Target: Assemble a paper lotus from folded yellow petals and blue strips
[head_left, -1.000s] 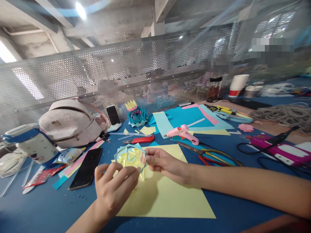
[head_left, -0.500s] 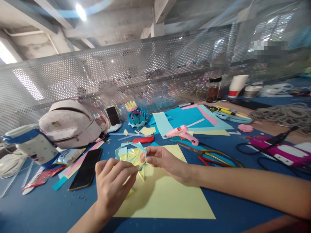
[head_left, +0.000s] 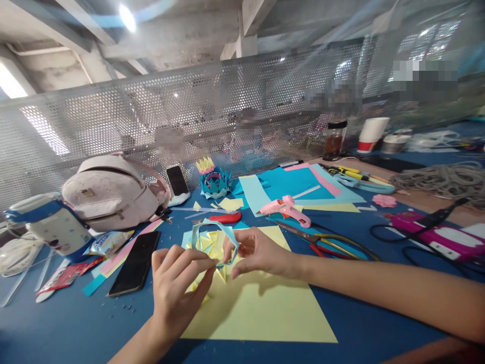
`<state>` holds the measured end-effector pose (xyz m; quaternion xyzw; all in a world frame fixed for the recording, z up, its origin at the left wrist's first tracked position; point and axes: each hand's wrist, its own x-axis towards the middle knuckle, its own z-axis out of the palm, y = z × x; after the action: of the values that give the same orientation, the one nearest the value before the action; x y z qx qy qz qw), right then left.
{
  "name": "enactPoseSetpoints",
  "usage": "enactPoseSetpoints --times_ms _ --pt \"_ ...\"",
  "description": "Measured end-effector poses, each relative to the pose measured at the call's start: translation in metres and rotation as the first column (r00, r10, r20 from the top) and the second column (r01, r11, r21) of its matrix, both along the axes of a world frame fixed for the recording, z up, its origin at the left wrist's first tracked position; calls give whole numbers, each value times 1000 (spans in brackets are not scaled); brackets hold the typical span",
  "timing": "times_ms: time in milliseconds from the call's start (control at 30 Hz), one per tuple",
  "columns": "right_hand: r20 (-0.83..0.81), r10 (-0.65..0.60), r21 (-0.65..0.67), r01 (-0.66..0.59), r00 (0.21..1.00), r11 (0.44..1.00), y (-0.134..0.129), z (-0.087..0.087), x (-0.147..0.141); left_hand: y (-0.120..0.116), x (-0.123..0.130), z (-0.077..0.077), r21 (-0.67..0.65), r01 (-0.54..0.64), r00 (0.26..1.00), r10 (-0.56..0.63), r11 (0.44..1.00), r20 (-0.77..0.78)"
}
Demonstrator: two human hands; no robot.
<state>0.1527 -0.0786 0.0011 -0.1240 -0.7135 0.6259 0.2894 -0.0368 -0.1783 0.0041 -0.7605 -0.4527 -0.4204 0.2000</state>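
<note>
A narrow light blue paper strip (head_left: 224, 227) is curved into a loop between my hands above the yellow sheet. My left hand (head_left: 181, 283) pinches its lower end between thumb and fingertips. My right hand (head_left: 261, 255) is around the loop's right side, fingers curled inside and the thumb lower and a little apart. Behind the loop lie several folded yellow paper points (head_left: 206, 242), partly covered by my hands. Under everything is a large yellow paper sheet (head_left: 273, 313).
Beyond the sheet lie a red utility knife (head_left: 226, 217), pink glue gun (head_left: 286, 208) and scissors (head_left: 322, 238). A blue paper lotus (head_left: 214, 183) stands farther back. Left are a black phone (head_left: 134, 265), backpack (head_left: 109, 194) and bottle (head_left: 56, 227); right, a magenta power strip (head_left: 428, 235).
The loop has risen and now stands more upright and rounder. My right thumb has moved down, away from the fingertips, while my left hand keeps its pinch almost in place.
</note>
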Motion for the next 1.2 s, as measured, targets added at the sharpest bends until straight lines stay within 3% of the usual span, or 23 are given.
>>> enactPoseSetpoints --times_ms 300,800,1200 --pt "-23 -103 53 104 994 993 -1 -4 -2 -2 0 -3 30 5 1000 -4 1000 -27" --pt "-30 -116 135 119 993 984 2 -6 -1 0 -1 -2 41 9 998 -6 999 -62" --pt "-67 -125 121 132 990 984 2 -8 -3 -3 4 -2 -65 48 998 -44 997 52"
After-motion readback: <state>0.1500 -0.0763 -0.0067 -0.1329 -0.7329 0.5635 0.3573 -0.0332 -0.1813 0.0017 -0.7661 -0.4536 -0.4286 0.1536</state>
